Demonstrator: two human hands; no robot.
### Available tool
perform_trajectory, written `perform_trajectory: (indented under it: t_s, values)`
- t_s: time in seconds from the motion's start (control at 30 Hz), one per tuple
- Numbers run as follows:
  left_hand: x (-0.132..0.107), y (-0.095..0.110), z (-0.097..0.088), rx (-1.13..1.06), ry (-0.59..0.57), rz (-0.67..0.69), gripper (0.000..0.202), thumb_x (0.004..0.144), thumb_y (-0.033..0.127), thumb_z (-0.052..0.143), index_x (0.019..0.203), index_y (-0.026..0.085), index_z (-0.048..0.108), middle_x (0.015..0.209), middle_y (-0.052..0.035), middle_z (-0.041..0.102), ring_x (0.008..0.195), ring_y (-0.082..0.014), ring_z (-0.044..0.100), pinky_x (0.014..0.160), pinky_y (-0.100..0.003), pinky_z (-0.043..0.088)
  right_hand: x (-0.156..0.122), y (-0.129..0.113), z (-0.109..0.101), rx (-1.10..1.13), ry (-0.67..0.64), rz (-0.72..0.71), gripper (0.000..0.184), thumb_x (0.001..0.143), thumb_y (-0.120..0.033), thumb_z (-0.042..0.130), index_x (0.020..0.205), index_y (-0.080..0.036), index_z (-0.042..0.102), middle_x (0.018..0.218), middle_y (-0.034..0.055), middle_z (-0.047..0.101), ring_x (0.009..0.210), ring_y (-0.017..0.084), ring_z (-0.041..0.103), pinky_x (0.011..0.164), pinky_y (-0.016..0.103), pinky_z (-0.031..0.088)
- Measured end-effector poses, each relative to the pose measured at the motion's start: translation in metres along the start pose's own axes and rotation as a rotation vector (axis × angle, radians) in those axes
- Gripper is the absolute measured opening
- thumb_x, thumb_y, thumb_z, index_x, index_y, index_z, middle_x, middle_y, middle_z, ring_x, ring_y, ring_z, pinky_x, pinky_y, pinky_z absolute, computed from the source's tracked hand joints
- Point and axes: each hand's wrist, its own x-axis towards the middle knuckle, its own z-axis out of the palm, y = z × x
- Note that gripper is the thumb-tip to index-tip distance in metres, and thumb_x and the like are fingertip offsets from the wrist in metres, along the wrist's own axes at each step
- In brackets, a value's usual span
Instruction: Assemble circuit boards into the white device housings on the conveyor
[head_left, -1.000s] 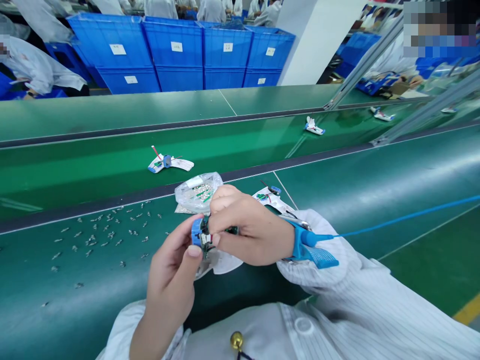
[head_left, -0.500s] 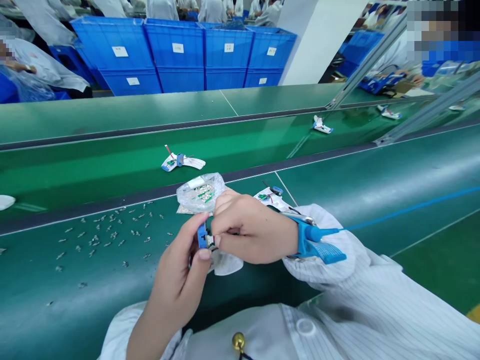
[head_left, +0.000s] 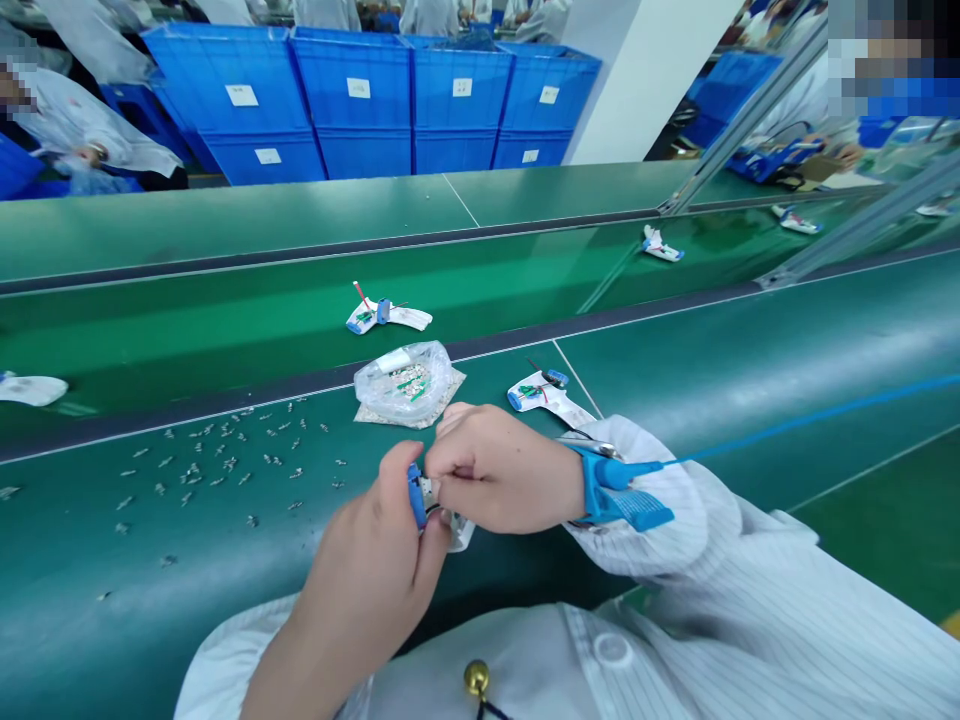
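Observation:
My left hand (head_left: 375,550) is closed around a blue-and-white plastic housing (head_left: 415,495), its thumb and index finger gripping the blue end. Below the fingers a white part of this housing (head_left: 461,536) peeks out. My right hand (head_left: 506,470), with a blue wrist strap (head_left: 619,487) on it, is curled with its fingertips pinched against the inner side of the blue end. Whatever sits between those fingertips is hidden. Just beyond the hands lies a clear plastic bag (head_left: 401,385) of small pale and green parts. A similar pistol-shaped housing (head_left: 551,395) with wires rests beyond my right wrist.
Small metal parts (head_left: 229,465) are scattered over the green bench at the left. Behind it, a green conveyor belt (head_left: 262,325) carries several housings, one (head_left: 390,315) near the middle. Stacked blue crates (head_left: 349,105) and people in white coats are farther back. A blue cord (head_left: 810,415) runs rightward.
Both hands stay at the housing, which has turned and shifted slightly right. The left hand has rolled so its back shows more. The housings on the belt have moved right.

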Motion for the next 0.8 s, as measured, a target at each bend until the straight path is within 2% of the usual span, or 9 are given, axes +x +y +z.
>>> perform_trajectory:
  t_s: [0.13, 0.27, 0.33, 0.4, 0.5, 0.57, 0.67, 0.73, 0.8]
  values:
    - [0.0, 0.003, 0.002, -0.029, -0.104, -0.017, 0.034, 0.087, 0.03, 0.029, 0.117, 0.016, 0.033, 0.063, -0.0029, 0.06, 0.047, -0.0242, 0.057, 0.046, -0.029, 0.033, -0.006, 0.007, 0.007, 0.043, -0.036, 0.012, 0.03, 0.07, -0.009, 0.047, 0.044, -0.017, 0.034, 0.045, -0.004, 0.045, 0.052, 0.009, 0.042, 0.07, 0.026, 0.037]
    - [-0.002, 0.001, 0.009, -0.152, -0.187, -0.017, 0.037, 0.09, 0.031, 0.031, 0.124, 0.017, 0.034, 0.075, -0.0055, 0.064, 0.061, -0.0245, 0.062, 0.052, -0.03, 0.039, -0.014, 0.013, 0.011, 0.134, -0.084, 0.091, 0.028, 0.073, -0.012, 0.051, 0.047, -0.016, 0.045, 0.045, -0.0048, 0.044, 0.052, 0.008, 0.042, 0.064, 0.023, 0.037]
    - [-0.002, -0.004, 0.014, -0.208, -0.135, -0.018, 0.046, 0.091, 0.036, 0.034, 0.133, 0.018, 0.029, 0.089, -0.0085, 0.065, 0.071, -0.0242, 0.063, 0.058, -0.031, 0.043, -0.015, 0.019, 0.004, 0.147, -0.078, 0.132, 0.023, 0.075, -0.014, 0.05, 0.052, -0.015, 0.053, 0.048, -0.0044, 0.047, 0.053, 0.008, 0.044, 0.061, 0.021, 0.037]
    - [-0.002, -0.011, 0.019, -0.265, 0.002, -0.023, 0.056, 0.091, 0.042, 0.038, 0.14, 0.021, 0.022, 0.108, -0.0128, 0.06, 0.082, -0.024, 0.063, 0.065, -0.034, 0.047, -0.011, 0.031, -0.013, 0.125, 0.013, 0.2, 0.02, 0.076, -0.015, 0.05, 0.058, -0.014, 0.059, 0.053, -0.0031, 0.054, 0.056, 0.008, 0.049, 0.059, 0.02, 0.037]
    - [-0.002, -0.021, 0.024, -0.341, 0.169, -0.058, 0.062, 0.09, 0.047, 0.043, 0.143, 0.024, 0.021, 0.124, -0.0155, 0.052, 0.093, -0.0243, 0.06, 0.074, -0.038, 0.05, 0.001, 0.065, -0.057, -0.091, 0.376, 0.459, 0.019, 0.077, -0.019, 0.051, 0.066, -0.013, 0.065, 0.064, 0.0002, 0.063, 0.064, 0.012, 0.057, 0.061, 0.021, 0.041]
    - [-0.003, -0.026, 0.026, -0.347, 0.181, -0.088, 0.061, 0.09, 0.047, 0.044, 0.143, 0.025, 0.025, 0.126, -0.0151, 0.051, 0.096, -0.0248, 0.059, 0.073, -0.038, 0.05, 0.011, 0.095, -0.09, -0.284, 0.606, 0.647, 0.026, 0.082, -0.021, 0.044, 0.079, -0.01, 0.068, 0.078, 0.0051, 0.068, 0.075, 0.016, 0.061, 0.066, 0.023, 0.043]
    - [-0.003, -0.027, 0.028, -0.342, 0.064, -0.077, 0.055, 0.089, 0.046, 0.044, 0.14, 0.025, 0.036, 0.121, -0.0132, 0.055, 0.093, -0.0248, 0.061, 0.068, -0.036, 0.051, 0.031, 0.141, -0.121, -0.374, 0.658, 0.743, 0.036, 0.09, -0.022, 0.036, 0.1, -0.006, 0.066, 0.1, 0.0131, 0.068, 0.093, 0.022, 0.061, 0.077, 0.029, 0.045]
    - [-0.001, -0.025, 0.028, -0.338, -0.032, -0.048, 0.05, 0.089, 0.044, 0.044, 0.136, 0.025, 0.044, 0.114, -0.0113, 0.059, 0.09, -0.0241, 0.063, 0.066, -0.035, 0.052, 0.048, 0.166, -0.122, -0.401, 0.604, 0.775, 0.033, 0.092, -0.025, 0.043, 0.112, -0.007, 0.061, 0.111, 0.014, 0.064, 0.101, 0.023, 0.06, 0.085, 0.034, 0.046]
    - [0.001, -0.023, 0.027, -0.333, -0.089, -0.025, 0.047, 0.088, 0.041, 0.045, 0.132, 0.026, 0.049, 0.109, -0.0101, 0.062, 0.088, -0.0237, 0.064, 0.066, -0.034, 0.052, 0.068, 0.183, -0.11, -0.412, 0.502, 0.775, 0.034, 0.092, -0.032, 0.053, 0.119, -0.012, 0.056, 0.118, 0.0111, 0.06, 0.103, 0.021, 0.059, 0.088, 0.04, 0.049]
